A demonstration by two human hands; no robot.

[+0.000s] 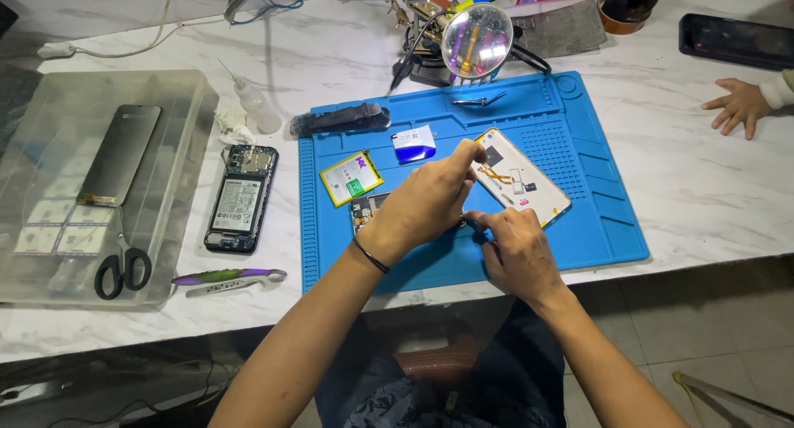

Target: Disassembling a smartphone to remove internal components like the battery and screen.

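Opened phone back (523,178), white inside with an orange flex strip, lies tilted on the blue mat (595,147), its near end hidden by the left hand (426,205), fingers pinching its top edge, while the right hand (517,250) pinches something too small to identify.

Blue mat (595,221) on a white, grey-veined marble desk (711,180) — yellow-edged battery (351,178), black-handled scissors (122,267), purple-and-green tool (227,276), black wristband (370,255).
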